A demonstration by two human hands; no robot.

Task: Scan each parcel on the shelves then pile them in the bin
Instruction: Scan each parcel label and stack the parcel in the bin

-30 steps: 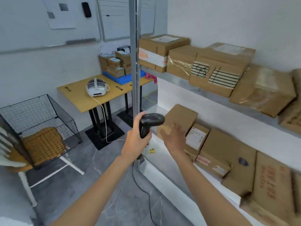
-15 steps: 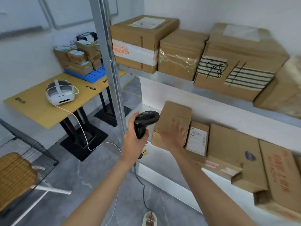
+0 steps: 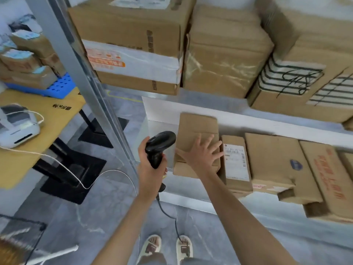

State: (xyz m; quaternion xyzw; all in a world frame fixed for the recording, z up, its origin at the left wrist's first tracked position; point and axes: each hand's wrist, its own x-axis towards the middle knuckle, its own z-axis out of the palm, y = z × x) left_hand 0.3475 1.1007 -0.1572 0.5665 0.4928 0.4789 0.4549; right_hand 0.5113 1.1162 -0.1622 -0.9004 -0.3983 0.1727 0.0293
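My left hand grips a black handheld scanner by its handle, its head pointing right at the lower shelf. My right hand lies with spread fingers flat on top of a plain brown parcel at the left end of the lower shelf. Right of it stands a parcel with a white label, then larger cardboard parcels. The upper shelf carries big boxes, one with a white band. The wire bin shows only at the bottom left corner.
A metal shelf post stands just left of my left hand. Further left, a wooden table holds a white headset, a blue tray and small boxes. The scanner cable trails to the floor by my sandalled feet.
I have stepped closer to the shelves. My right hand reached forward and came down flat on the plain parcel. The scanner hand moved nearer the lower shelf.
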